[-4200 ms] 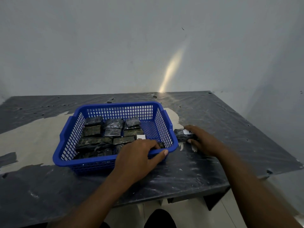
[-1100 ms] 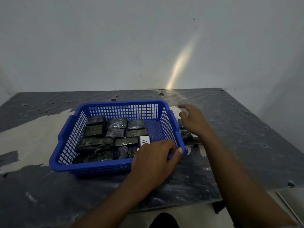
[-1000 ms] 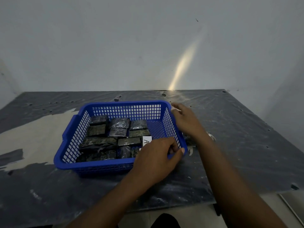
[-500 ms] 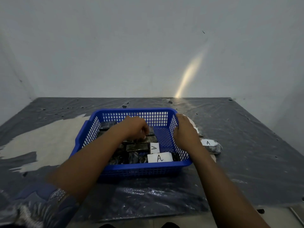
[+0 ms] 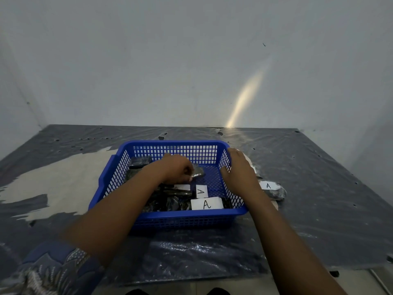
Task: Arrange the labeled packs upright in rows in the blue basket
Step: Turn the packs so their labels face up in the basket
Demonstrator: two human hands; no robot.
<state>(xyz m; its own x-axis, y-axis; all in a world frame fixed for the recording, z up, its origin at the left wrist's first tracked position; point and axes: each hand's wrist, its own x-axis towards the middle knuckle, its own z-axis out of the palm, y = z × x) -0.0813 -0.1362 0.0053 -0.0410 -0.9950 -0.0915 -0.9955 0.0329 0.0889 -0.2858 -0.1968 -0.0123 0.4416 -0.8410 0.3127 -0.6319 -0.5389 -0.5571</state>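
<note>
Left hand [image 5: 177, 169]: closed on a dark pack [image 5: 197, 171] inside the blue basket [image 5: 176, 213]
Right hand [image 5: 239, 170]: fingers draped over the right rim; nothing held
Advice: stand pack on edge; label forward; brace the basket
Remaining: labeled pack [image 5: 273, 189] on worktop [image 5: 319, 177]

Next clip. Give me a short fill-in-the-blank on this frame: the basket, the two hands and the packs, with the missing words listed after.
1. The left hand is inside the blue basket, its grip closed on a dark ____.
2. The right hand rests on the basket's ____ wall.
3. The white labels in view show the letter ____.
4. One labeled pack lies outside the basket, on the ____ to its right.

Missing words: pack; right; A; table
</note>
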